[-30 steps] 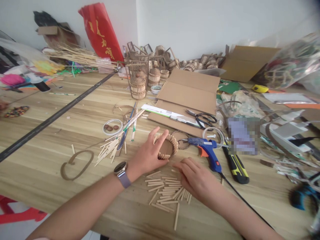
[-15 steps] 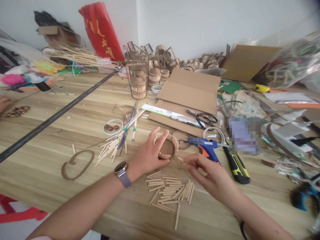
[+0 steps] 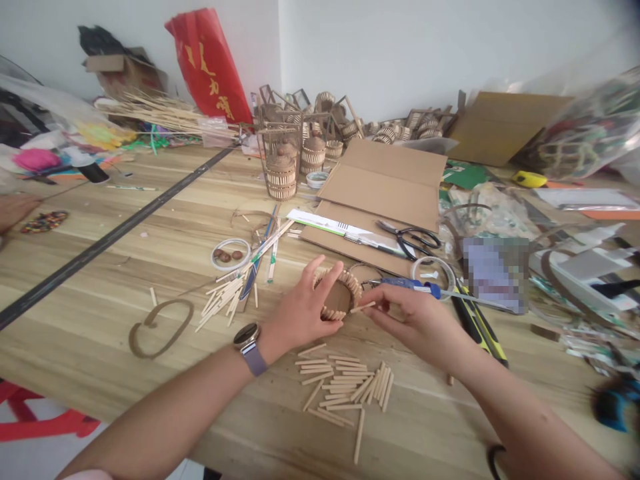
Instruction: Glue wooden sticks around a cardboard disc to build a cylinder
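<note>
My left hand (image 3: 303, 310) steadies a small round basket (image 3: 353, 281) with a wall of short sticks standing around a brown base. Its fingers curve over the left and near rim. Between the thumb and fingertips of my right hand (image 3: 417, 320) is a short wooden stick (image 3: 363, 307), its tip at the basket's right side; whether it touches is hard to tell. Behind that hand lies a blue glue gun (image 3: 397, 283), partly hidden. A pile of similar cut sticks (image 3: 345, 387) is spread on the table in front of the basket.
Scissors (image 3: 413, 239) rest on cardboard sheets (image 3: 380, 177). A yellow-black utility knife (image 3: 480, 327) lies at the right. Longer sticks (image 3: 223, 297) and a tape roll (image 3: 230, 254) are at the left. Finished stick baskets (image 3: 281, 177) stand behind. Another person's hand (image 3: 17, 210) shows at the far left.
My right hand has moved left and slightly up, carrying the stick to the basket's right side. My left hand keeps its hold. The whole view has shifted slightly.
</note>
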Available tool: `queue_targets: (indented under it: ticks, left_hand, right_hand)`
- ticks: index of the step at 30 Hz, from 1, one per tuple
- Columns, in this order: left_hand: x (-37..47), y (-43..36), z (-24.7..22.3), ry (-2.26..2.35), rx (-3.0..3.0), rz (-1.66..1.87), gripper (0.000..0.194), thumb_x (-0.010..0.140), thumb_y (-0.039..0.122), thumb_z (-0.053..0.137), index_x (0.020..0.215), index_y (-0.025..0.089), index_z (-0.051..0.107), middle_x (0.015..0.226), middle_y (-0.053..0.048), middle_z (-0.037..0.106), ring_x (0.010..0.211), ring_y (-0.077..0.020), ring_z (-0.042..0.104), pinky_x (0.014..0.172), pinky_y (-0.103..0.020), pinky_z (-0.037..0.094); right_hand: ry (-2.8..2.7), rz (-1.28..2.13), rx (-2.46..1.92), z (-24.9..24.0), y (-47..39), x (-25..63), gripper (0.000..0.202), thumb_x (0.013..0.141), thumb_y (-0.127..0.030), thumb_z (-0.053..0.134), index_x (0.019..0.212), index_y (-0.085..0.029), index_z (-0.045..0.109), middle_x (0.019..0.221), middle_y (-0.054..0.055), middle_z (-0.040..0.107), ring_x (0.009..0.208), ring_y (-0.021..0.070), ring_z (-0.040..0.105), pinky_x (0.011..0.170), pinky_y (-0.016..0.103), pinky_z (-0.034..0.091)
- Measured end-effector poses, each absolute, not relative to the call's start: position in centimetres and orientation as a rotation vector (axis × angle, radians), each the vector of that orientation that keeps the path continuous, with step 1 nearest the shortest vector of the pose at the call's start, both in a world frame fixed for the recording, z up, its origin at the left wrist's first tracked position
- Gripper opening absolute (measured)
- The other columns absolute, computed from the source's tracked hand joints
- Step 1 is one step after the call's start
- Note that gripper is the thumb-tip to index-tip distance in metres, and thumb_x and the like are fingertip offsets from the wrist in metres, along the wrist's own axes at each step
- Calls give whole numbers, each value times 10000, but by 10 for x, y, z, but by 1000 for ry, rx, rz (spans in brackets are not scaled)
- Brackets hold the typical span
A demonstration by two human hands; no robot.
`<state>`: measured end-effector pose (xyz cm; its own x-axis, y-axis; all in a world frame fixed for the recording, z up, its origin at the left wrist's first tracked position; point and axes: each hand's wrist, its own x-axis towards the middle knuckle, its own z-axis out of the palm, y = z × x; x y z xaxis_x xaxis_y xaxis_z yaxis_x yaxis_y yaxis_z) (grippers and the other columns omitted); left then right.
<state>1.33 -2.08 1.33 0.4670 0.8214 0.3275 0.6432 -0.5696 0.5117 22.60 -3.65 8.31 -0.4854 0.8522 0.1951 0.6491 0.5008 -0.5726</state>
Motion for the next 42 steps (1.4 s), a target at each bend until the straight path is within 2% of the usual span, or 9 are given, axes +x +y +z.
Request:
queue_targets:
  ticks: [2,5,9,14,21,27,33,42]
  left_hand:
    - [13,-21,14,1245,2398,790,1042,712,255,791,1501,302,112,1534,-181,163,1372,-385,362,1020,-539,466]
    - [13,-22,15,1261,2392,768,1035,712,253,790,1498,298,118,1526,-181,170,1373,-387,362,1000,-524,486]
    - [14,-22,16,1272,2380,752,1024,712,257,790,1497,290,133,1529,-182,171,1356,-386,390,977,-500,509]
    - [14,-22,16,1274,2371,745,1004,719,276,788,1495,278,151,1530,-186,174,1369,-383,374,990,-499,503]
    - [14,-21,15,1270,2371,754,1004,720,280,792,1497,274,158,1530,-188,178,1376,-382,366,1002,-503,498]
    - [14,-21,15,1254,2369,783,1013,722,282,790,1496,309,137,1536,-171,186,1351,-380,403,987,-525,505]
    - [13,-21,16,1269,2381,764,981,726,269,782,1495,258,172,1527,-191,192,1373,-388,367,1016,-521,486]
    - [13,-21,16,1248,2374,777,994,725,274,790,1490,277,156,1527,-191,183,1364,-383,383,1021,-544,475]
  right_hand:
    - [-2349,552,-1157,79,-32,226,126,882,-179,546,881,-227,663,827,14,737,729,150,676,669,258,520]
    - [-2442,404,-1023,73,-27,226,145,891,-170,560,864,-227,690,1017,70,722,959,216,660,837,364,506]
    - [-2489,228,-1077,62,-26,225,131,874,-199,615,828,-250,727,1179,86,668,1141,303,559,908,487,443]
    - [-2495,134,-1127,47,-26,222,136,836,-185,660,801,-279,753,1337,58,593,1324,363,390,978,546,374]
    - [-2535,103,-1121,45,-27,219,156,857,-189,631,806,-263,759,1359,80,580,1340,384,366,1007,600,338]
    - [-2523,82,-1104,44,-26,216,175,867,-182,607,802,-248,756,1337,92,596,1328,377,373,1005,581,348]
    - [-2456,59,-1098,38,-26,216,177,875,-202,611,787,-257,754,1296,84,612,1301,361,393,1009,564,332]
    - [-2423,44,-1118,36,-27,216,178,885,-232,610,787,-276,753,1291,72,609,1288,357,398,1005,561,317]
